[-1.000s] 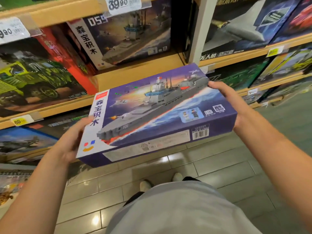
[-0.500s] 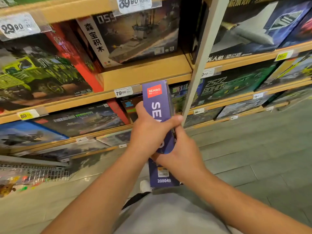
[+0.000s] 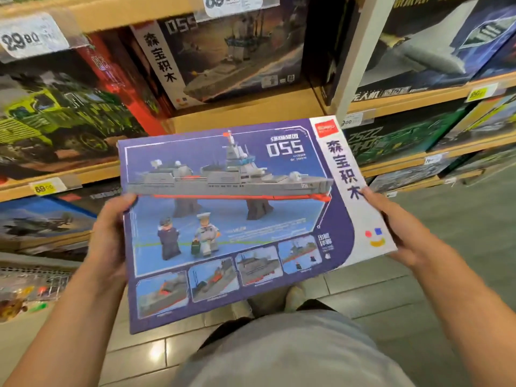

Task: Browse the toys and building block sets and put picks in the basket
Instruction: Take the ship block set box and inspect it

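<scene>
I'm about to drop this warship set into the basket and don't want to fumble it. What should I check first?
1. Left hand grips the 055 warship block set box at its left edge: ok.
2. Right hand holds the right edge, thumb on top: ok.
3. Box face fully readable, tilted toward the camera: ok.
4. Wire basket at lower left, only partly in view: free room cannot tell.
5. Matching price tag: cannot tell; the nearest shelf labels are blurred.
</scene>
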